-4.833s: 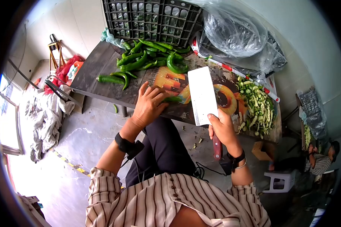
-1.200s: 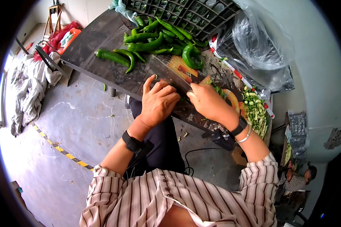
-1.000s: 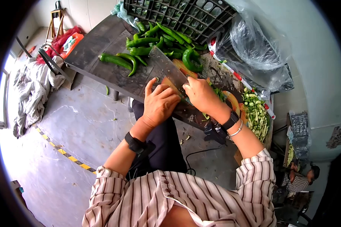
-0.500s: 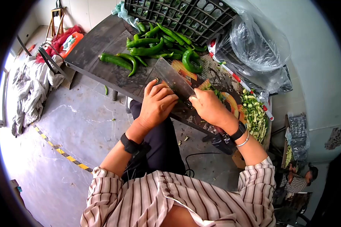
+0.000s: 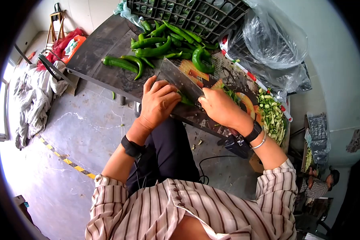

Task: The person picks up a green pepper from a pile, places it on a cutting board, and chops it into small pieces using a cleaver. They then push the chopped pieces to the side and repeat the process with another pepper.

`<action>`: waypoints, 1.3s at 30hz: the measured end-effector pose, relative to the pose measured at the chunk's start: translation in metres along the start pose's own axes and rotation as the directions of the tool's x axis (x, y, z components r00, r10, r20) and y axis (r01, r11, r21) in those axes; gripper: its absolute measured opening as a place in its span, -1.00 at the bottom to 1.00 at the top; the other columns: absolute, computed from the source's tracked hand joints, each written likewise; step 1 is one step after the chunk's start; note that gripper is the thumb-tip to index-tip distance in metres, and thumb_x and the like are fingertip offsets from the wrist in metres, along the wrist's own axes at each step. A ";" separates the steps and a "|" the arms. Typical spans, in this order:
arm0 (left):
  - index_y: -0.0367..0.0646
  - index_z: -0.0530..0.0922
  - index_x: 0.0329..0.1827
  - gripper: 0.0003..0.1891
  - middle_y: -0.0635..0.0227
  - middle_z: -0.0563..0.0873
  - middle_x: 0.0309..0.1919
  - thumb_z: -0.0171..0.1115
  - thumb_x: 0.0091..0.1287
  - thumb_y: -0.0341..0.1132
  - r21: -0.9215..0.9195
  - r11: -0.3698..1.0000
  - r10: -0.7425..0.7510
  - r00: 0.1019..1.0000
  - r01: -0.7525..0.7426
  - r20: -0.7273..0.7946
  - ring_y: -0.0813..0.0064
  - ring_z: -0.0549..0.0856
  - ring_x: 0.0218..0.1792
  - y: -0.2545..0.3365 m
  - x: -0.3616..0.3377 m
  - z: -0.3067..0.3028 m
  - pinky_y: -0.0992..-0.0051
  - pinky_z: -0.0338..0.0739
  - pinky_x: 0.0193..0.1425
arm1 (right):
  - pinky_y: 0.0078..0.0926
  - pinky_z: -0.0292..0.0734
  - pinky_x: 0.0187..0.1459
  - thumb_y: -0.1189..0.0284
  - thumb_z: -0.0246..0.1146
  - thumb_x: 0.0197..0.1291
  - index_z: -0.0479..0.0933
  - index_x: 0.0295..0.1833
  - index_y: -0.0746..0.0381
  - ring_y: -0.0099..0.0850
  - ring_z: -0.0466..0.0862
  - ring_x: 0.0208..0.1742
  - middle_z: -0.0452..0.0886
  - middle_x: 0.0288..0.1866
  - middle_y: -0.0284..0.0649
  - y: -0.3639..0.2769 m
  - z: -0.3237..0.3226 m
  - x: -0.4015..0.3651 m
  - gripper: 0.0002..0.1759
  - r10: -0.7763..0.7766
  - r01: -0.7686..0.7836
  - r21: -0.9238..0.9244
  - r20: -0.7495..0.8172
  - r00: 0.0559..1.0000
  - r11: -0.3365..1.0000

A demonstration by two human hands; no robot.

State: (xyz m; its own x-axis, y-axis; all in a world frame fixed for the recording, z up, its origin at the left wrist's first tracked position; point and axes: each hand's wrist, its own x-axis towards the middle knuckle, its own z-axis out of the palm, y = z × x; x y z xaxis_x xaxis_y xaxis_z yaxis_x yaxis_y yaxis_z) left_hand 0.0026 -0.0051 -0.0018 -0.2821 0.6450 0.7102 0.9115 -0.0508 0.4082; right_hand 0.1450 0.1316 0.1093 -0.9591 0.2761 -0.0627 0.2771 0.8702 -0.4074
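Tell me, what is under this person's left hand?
Part of a pepper pokes out from under the left hand, beside the knife, with the table beneath. The hand covers the rest, so the pepper's full length cannot be seen.

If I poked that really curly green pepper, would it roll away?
The curly green pepper would probably rock or swivel rather than roll far, because it bends like a hook. Its smooth, shiny skin might feel slippery. Lifted, it would likely hold its shape, since it looks plump.
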 end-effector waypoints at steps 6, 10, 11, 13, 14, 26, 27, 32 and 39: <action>0.05 0.67 -0.34 -0.89 0.55 0.65 -0.21 0.39 0.06 -0.32 0.005 1.000 0.010 1.000 -0.010 -0.009 0.40 0.56 0.02 0.001 0.001 0.003 0.13 0.22 0.40 | -0.04 0.50 -0.28 0.44 0.16 0.25 0.47 -0.33 0.46 0.18 0.61 -0.30 0.56 -0.40 0.27 0.000 0.003 0.002 -0.76 -0.006 0.006 -0.004 -0.008 1.000 1.000; 0.02 0.67 -0.26 -0.84 0.52 0.62 -0.15 0.37 0.07 -0.32 -0.029 1.000 -0.007 1.000 0.006 -0.021 0.40 0.54 0.07 0.003 0.004 -0.001 0.15 0.23 0.42 | -0.04 0.53 -0.24 0.45 0.17 0.23 0.49 -0.32 0.47 0.17 0.62 -0.28 0.58 -0.40 0.25 0.001 -0.003 0.006 -0.76 0.041 -0.043 0.032 0.053 0.998 0.999; 0.02 0.68 -0.24 -0.82 0.52 0.62 -0.15 0.38 0.07 -0.32 -0.058 0.998 -0.028 0.999 0.025 -0.041 0.39 0.54 0.08 0.004 0.005 -0.002 0.15 0.23 0.42 | -0.05 0.53 -0.25 0.45 0.17 0.23 0.49 -0.33 0.47 0.16 0.63 -0.28 0.58 -0.41 0.25 0.001 -0.002 0.006 -0.76 0.023 -0.024 0.020 0.042 0.999 1.000; 0.02 0.69 -0.23 -0.81 0.52 0.62 -0.14 0.38 0.07 -0.33 -0.035 0.999 0.003 1.000 -0.004 -0.021 0.39 0.54 0.08 0.001 0.004 -0.001 0.15 0.23 0.43 | -0.04 0.53 -0.25 0.45 0.17 0.23 0.49 -0.33 0.47 0.15 0.63 -0.28 0.58 -0.40 0.25 0.006 0.001 0.007 -0.76 -0.008 0.008 0.005 0.016 1.000 1.000; 0.03 0.69 -0.23 -0.81 0.53 0.62 -0.14 0.38 0.06 -0.34 -0.016 0.999 0.028 1.000 -0.028 0.000 0.39 0.54 0.09 0.000 0.001 0.000 0.14 0.22 0.44 | -0.04 0.53 -0.24 0.44 0.17 0.23 0.49 -0.33 0.46 0.15 0.63 -0.27 0.58 -0.40 0.25 0.008 0.004 0.006 -0.76 -0.036 0.036 -0.011 -0.005 0.999 0.999; 0.05 0.69 -0.30 -0.87 0.55 0.64 -0.18 0.37 0.07 -0.33 -0.015 0.999 0.039 0.999 -0.039 0.008 0.38 0.54 0.07 -0.006 -0.002 0.008 0.11 0.20 0.43 | -0.03 0.52 -0.26 0.49 0.16 0.12 0.51 -0.37 0.41 0.13 0.63 -0.31 0.59 -0.44 0.17 0.017 0.037 0.031 -0.84 -0.129 0.126 -0.024 -0.226 0.966 0.992; 0.05 0.70 -0.30 -0.87 0.53 0.64 -0.18 0.37 0.07 -0.33 -0.022 0.999 0.043 0.999 -0.043 0.007 0.38 0.55 0.07 -0.006 -0.001 0.007 0.10 0.21 0.43 | -0.03 0.51 -0.28 0.50 0.16 0.09 0.51 -0.39 0.41 0.12 0.63 -0.34 0.60 -0.45 0.15 0.014 0.034 0.034 -0.84 -0.167 0.160 -0.048 -0.240 0.956 0.986; 0.02 0.70 -0.29 -0.87 0.51 0.64 -0.19 0.37 0.07 -0.34 -0.041 0.997 0.069 0.997 -0.070 -0.021 0.36 0.55 0.06 -0.006 0.000 0.005 0.10 0.25 0.41 | -0.07 0.52 -0.28 0.47 0.16 0.11 0.50 -0.45 0.41 0.08 0.61 -0.38 0.58 -0.46 0.14 0.021 0.018 0.026 -0.80 -0.086 0.096 0.028 -0.246 0.966 0.995; 0.01 0.69 -0.30 -0.86 0.49 0.64 -0.20 0.36 0.06 -0.35 -0.050 0.996 0.072 0.997 -0.074 -0.035 0.33 0.55 0.04 -0.005 0.000 0.004 0.14 0.31 0.38 | -0.03 0.51 -0.29 0.45 0.13 0.22 0.48 -0.38 0.46 0.16 0.61 -0.34 0.56 -0.45 0.24 0.006 0.007 -0.001 -0.75 -0.112 0.117 0.020 -0.177 0.978 0.993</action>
State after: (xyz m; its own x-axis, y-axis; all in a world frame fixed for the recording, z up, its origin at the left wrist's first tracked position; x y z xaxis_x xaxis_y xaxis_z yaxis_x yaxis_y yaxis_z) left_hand -0.0008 -0.0019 -0.0062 -0.2259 0.6122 0.7577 0.9137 -0.1366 0.3828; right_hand 0.1475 0.1335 0.1010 -0.9586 0.2449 0.1456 0.1616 0.8882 -0.4301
